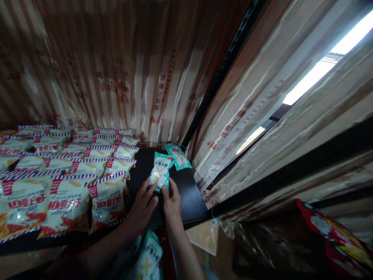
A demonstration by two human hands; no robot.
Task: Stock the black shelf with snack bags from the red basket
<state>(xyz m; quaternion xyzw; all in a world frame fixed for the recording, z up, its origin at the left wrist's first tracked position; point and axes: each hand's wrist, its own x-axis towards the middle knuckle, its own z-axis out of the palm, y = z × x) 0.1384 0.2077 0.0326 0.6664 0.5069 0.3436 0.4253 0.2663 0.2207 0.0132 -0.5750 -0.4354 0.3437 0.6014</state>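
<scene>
"Hands at work on what?"

"Left hand (142, 208) and right hand (173, 206), both at the near end of a green bag (159, 169) lying face up on the black shelf (189, 190)."

"Gripping it?"

"Left is fairly wide, fingertips at the bag's seven o'clock edge, thumb standing apart. Right has its thumb at the five o'clock corner; whether it pinches, the view cannot tell."

"And around it?"

"A second green bag (179, 156) at two o'clock, the two meeting at their corners. White bags (68, 202) stand in rows at nine o'clock, and a third green bag (150, 256) shows below the shelf edge at six."

"So where's the risk?"

"Likely at two o'clock. A hard push from the near end would drive the top seal into its neighbour, making it ride up or shoving that one against the curtain (163, 77)."

"Could the rows suffer?"

"Perhaps. The left forearm lies close to the front ones, so a careless outward swing might tip the nearest. Squeezing too hard could crush whatever is inside the green bag, too."
</scene>
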